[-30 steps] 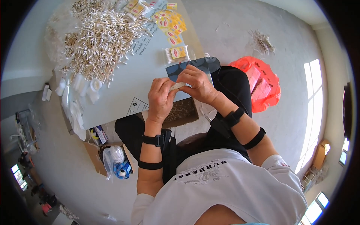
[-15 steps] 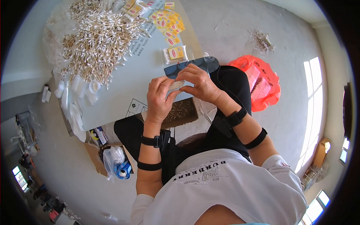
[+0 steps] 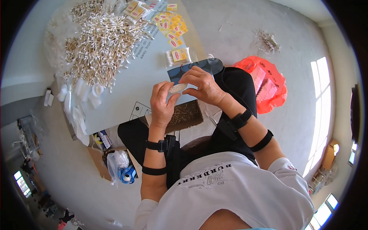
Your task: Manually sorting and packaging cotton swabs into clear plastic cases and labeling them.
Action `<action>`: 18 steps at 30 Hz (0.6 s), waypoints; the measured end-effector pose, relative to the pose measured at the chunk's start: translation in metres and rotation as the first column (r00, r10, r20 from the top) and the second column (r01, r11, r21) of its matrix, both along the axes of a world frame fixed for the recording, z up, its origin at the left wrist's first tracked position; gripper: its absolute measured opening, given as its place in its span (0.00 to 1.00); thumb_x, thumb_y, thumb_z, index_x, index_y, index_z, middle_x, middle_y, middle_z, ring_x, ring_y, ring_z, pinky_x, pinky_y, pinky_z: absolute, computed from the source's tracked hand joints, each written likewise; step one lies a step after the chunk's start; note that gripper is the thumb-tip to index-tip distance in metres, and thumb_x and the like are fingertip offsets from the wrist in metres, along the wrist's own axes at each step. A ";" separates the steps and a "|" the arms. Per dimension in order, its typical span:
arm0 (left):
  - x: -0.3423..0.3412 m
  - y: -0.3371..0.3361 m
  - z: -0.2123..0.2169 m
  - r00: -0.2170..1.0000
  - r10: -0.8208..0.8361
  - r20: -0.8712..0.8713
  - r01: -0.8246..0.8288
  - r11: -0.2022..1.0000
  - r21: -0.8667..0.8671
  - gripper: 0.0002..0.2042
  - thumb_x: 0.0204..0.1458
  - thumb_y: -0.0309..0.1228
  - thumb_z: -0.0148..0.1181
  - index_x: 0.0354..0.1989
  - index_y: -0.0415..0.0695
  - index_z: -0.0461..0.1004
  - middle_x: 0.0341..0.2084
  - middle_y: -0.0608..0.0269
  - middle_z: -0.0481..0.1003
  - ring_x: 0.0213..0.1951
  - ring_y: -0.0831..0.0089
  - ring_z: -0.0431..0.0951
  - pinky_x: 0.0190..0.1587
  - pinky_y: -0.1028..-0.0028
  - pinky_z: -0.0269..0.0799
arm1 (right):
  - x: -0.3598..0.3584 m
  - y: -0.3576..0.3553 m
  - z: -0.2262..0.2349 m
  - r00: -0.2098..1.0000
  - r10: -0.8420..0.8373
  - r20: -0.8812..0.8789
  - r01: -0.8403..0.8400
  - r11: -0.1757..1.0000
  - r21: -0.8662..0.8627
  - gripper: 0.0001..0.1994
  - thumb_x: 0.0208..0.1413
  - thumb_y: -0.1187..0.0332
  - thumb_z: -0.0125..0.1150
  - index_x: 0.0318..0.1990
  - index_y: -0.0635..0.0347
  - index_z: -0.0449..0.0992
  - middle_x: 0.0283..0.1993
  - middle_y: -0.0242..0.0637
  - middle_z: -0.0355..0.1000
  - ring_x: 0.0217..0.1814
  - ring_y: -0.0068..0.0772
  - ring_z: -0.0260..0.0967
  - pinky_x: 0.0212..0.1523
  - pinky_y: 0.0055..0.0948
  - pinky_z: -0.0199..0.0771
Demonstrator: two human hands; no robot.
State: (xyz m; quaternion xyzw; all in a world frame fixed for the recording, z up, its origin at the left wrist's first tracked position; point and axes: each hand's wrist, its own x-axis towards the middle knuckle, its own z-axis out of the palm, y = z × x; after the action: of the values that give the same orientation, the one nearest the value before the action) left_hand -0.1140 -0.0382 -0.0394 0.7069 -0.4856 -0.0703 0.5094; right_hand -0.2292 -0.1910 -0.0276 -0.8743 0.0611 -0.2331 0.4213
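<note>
Between my two hands is a small bundle of cotton swabs (image 3: 177, 88), turned so that its white tips face up. My left hand (image 3: 161, 101) grips its left end between thumb and fingers. On the other end, the thumb and curled fingers of my right hand (image 3: 202, 85) are closed. Whether a clear bag wraps the bundle I cannot tell. Just beyond lies a filled clear pack of swabs (image 3: 179, 56) with a yellow label card. A large heap of loose cotton swabs (image 3: 101, 42) covers the table's far left.
Yellow label cards (image 3: 170, 25) lie scattered on the grey table (image 3: 115, 107), beside more filled packs (image 3: 136, 11). Below my hands is an open cardboard box (image 3: 186, 115) with loose swabs. A red plastic bag (image 3: 274, 90) sits on the floor at right, a carton (image 3: 99, 163) at lower left.
My left thumb and fingers have spread a little, so more of the swab bundle's white tips show. Both hands stay in nearly the same place.
</note>
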 end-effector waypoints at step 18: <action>0.006 0.004 0.000 0.966 0.011 -0.260 -0.003 1.000 0.031 0.13 0.40 0.19 0.67 0.36 0.39 0.75 0.34 0.60 0.74 0.39 0.64 0.75 0.40 0.69 0.71 | 0.002 0.005 -0.001 0.998 0.033 -0.046 -0.035 0.999 -0.033 0.12 0.42 0.74 0.68 0.37 0.61 0.75 0.37 0.38 0.73 0.41 0.44 0.68 0.42 0.36 0.71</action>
State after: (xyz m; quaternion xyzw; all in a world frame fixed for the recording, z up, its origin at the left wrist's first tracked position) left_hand -0.1081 -0.0343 -0.0393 0.7009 -0.4111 -0.1681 0.5581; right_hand -0.2268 -0.1857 -0.0285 -0.8873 0.0519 -0.2070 0.4089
